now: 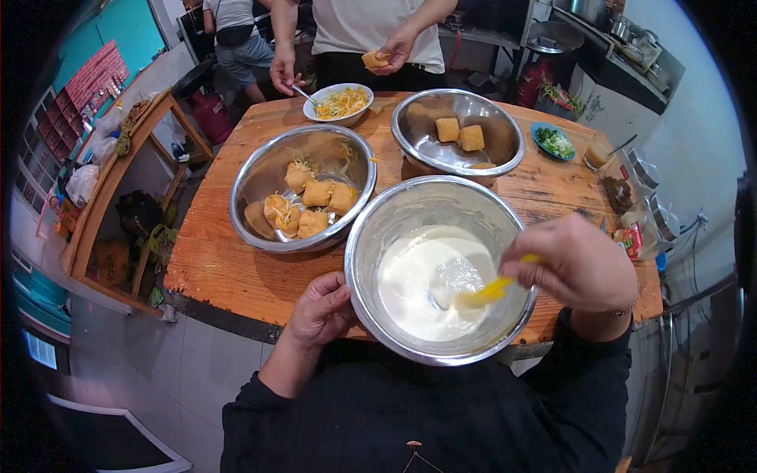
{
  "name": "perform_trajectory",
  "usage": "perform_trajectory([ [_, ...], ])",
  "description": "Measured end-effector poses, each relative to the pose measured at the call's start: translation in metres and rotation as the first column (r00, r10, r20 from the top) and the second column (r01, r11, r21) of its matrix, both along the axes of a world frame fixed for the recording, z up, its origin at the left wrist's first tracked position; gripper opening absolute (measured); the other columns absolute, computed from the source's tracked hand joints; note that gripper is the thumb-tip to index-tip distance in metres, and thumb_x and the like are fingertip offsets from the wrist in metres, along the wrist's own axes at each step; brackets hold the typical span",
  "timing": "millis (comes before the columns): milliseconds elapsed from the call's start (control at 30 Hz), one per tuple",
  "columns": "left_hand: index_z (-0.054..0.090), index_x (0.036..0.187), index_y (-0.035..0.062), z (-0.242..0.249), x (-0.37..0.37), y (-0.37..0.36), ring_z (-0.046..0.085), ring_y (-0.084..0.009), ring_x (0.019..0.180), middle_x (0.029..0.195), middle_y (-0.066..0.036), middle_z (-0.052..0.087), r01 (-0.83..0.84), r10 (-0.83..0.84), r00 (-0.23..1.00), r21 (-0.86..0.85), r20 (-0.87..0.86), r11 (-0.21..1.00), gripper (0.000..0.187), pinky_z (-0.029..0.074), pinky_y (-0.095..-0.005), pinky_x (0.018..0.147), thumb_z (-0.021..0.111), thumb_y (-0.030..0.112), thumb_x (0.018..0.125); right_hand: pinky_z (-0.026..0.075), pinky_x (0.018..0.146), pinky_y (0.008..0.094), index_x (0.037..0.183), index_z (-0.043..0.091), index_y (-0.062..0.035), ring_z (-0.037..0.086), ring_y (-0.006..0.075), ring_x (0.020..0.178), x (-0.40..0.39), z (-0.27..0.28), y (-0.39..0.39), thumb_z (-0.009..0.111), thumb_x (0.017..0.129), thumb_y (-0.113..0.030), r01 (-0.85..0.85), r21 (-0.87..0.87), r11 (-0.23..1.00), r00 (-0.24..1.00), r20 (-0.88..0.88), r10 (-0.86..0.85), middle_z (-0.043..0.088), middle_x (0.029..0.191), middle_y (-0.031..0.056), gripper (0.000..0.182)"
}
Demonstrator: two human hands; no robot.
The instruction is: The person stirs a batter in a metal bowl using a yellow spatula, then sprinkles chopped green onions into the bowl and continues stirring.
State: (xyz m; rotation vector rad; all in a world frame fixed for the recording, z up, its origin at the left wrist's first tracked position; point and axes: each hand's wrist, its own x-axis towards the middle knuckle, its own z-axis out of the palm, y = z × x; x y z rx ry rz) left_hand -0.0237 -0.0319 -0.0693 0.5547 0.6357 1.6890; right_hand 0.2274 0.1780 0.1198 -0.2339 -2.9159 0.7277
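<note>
A metal mixing bowl (pixel 364 260) of creamy white batter (pixel 410 268) stands at the table's near edge. Its left side is held by my left hand (pixel 322 309), with the thumb near the rim and some fingertips hidden. My right hand (pixel 572 260), closed around a yellow stirring utensil (pixel 493 290), is over the bowl's right side. The utensil's lower end dips into the batter, too blurred to name its exact kind. Beyond, one metal bowl (pixel 246 169) has several stuffed tofu pieces (pixel 318 192) with shreds on them; another (pixel 512 134) has plain tofu cubes (pixel 471 138).
Across the wooden table (pixel 209 244), a co-worker's hand (pixel 398 49) holds a tofu piece; the other has a spoon in a white bowl (pixel 347 118) of shredded filling. A blue plate of chopped greens (pixel 554 142), a glass (pixel 598 151) and containers (pixel 643 205) line the right side.
</note>
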Motion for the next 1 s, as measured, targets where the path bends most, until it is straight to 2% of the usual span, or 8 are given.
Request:
perform_trajectory([
  [133,0.062,0.110,0.0009,0.002,-0.001,0.000,0.069,-0.0238,0.096,0.104,-0.012,0.069,0.026,-0.027,1.000,-0.009,-0.013,1.000,0.019,0.058,-0.0432,0.087,0.057,0.016,0.099,0.050,0.068,0.0447,0.092,0.069,-0.0056,0.065,0.0367,0.075,-0.008,-0.011,0.002,0.067,0.091,-0.022,0.213,0.086,0.973,0.964,-0.184,-0.195,0.066,0.081,0.0165,0.017],
  [233,0.061,0.111,0.0008,-0.003,-0.002,-0.001,0.070,-0.0244,0.094,0.103,-0.012,0.069,0.031,-0.031,0.999,-0.003,-0.014,1.000,0.020,0.059,-0.0450,0.082,0.056,0.017,0.100,0.050,0.067,0.0439,0.093,0.069,-0.0050,0.064,0.0362,0.075,-0.009,-0.020,-0.009,0.067,0.091,-0.020,0.054,0.080,0.995,0.983,-0.177,-0.040,0.066,0.080,0.0149,0.016],
  [367,0.061,0.112,0.0002,-0.004,-0.006,-0.002,0.071,-0.0258,0.090,0.101,-0.013,0.069,0.114,-0.115,0.993,0.030,0.033,0.993,0.021,0.061,-0.0468,0.077,0.055,0.017,0.101,0.051,0.067,0.0397,0.093,0.069,-0.0038,0.066,0.0332,0.074,0.010,-0.006,-0.026,0.067,0.091,-0.018,0.011,-0.064,0.998,0.997,-0.070,-0.015,0.066,0.078,0.0136,0.014],
  [467,0.061,0.112,-0.0001,-0.009,-0.008,-0.001,0.071,-0.0266,0.088,0.101,-0.013,0.069,0.139,-0.144,0.988,0.094,0.050,0.986,0.020,0.061,-0.0469,0.077,0.054,0.016,0.101,0.053,0.065,0.0356,0.093,0.069,-0.0017,0.068,0.0282,0.070,0.027,-0.013,-0.023,0.068,0.091,-0.016,0.199,-0.150,0.968,0.970,-0.114,-0.217,0.067,0.077,0.0138,0.014],
  [500,0.061,0.112,-0.0001,-0.009,-0.008,-0.001,0.071,-0.0266,0.088,0.100,-0.013,0.069,0.132,-0.136,0.990,0.095,0.041,0.987,0.020,0.061,-0.0469,0.077,0.054,0.016,0.101,0.054,0.062,0.0302,0.092,0.069,0.0010,0.068,0.0190,0.065,0.030,-0.017,-0.023,0.066,0.093,-0.015,0.269,-0.262,0.927,0.941,-0.133,-0.311,0.068,0.076,0.0120,0.016],
  [600,0.061,0.111,-0.0001,-0.006,-0.004,0.000,0.071,-0.0262,0.088,0.099,-0.013,0.069,0.108,-0.111,0.993,0.086,0.029,0.990,0.020,0.061,-0.0469,0.077,0.053,0.016,0.102,0.053,0.060,0.0257,0.094,0.069,0.0031,0.067,0.0131,0.065,0.041,-0.037,-0.025,0.066,0.095,-0.016,0.350,-0.463,0.815,0.873,-0.154,-0.462,0.068,0.075,0.0092,0.019],
  [800,0.061,0.106,0.0010,-0.003,-0.003,0.000,0.070,-0.0230,0.085,0.097,-0.011,0.069,0.104,-0.105,0.994,0.059,0.024,0.993,0.018,0.061,-0.0444,0.079,0.053,0.017,0.102,0.049,0.058,0.0214,0.107,0.065,0.0045,0.060,0.0080,0.063,0.043,-0.084,-0.037,0.065,0.095,-0.015,0.232,-0.711,0.664,0.721,-0.333,-0.608,0.065,0.076,0.0045,0.023],
  [1000,0.060,0.102,0.0031,-0.001,-0.004,-0.004,0.069,-0.0203,0.083,0.094,-0.010,0.069,0.116,-0.116,0.993,0.022,-0.029,0.993,0.017,0.060,-0.0399,0.077,0.052,0.018,0.103,0.039,0.056,0.0194,0.111,0.064,0.0047,0.051,0.0062,0.062,0.049,-0.096,-0.038,0.051,0.103,-0.032,0.252,-0.687,0.682,0.572,-0.463,-0.677,0.058,0.074,0.0027,0.040],
])
